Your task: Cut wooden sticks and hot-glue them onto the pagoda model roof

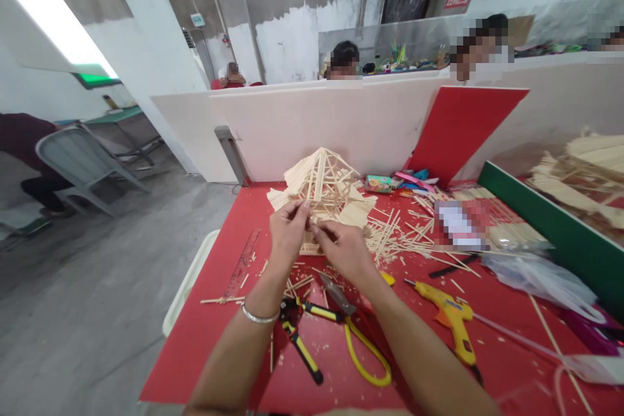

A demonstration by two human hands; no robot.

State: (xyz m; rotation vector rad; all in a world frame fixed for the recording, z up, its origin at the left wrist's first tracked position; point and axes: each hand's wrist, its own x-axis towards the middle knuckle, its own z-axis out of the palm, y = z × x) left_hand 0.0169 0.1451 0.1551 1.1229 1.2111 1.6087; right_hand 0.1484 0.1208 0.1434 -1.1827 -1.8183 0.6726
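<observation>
A small pavilion model of thin pale wooden sticks, with a peaked, partly slatted roof, stands upright on the red tabletop. My left hand is at its lower front, thumb and fingers pinched together by the eaves. Just right of it and slightly lower, my right hand pinches too, its fingertips close to the left ones. What lies between the fingers is too small and hidden to make out. Below my hands lie pliers with black-and-yellow handles and yellow-handled scissors.
Loose sticks cover the table right of the model. A yellow glue gun lies at the right, with a plastic bag behind it. A clear ruler is at the left. White partition boards stand behind; people sit beyond.
</observation>
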